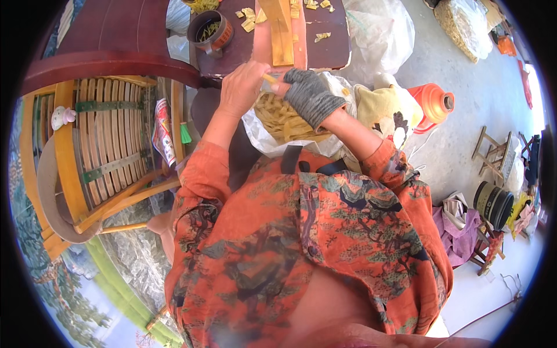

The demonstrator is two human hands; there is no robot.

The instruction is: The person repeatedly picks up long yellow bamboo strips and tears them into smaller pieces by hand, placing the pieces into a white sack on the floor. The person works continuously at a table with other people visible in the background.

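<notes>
Pinching a short yellow strip (269,78) between the bare left hand (239,90) and the right hand (299,95) in a grey fingerless glove (314,103). Holds the left fingers closed on one end and the right thumb bent against the other; cannot tell of anything more behind the curled right fingers. Has the strip near the far edge of a white plastic bag (253,130) heaped with yellow strips (284,120). Faces a wooden block (282,40) over a pink band (261,49) on a dark tabletop (239,53), with yellow pieces (249,25) scattered to both sides and a brown mug (221,38) at left. Has a cream cloth (377,102) beside the bag at right, then an orange-red flask (432,103), and a slatted wooden chair (68,174) off to the left.
</notes>
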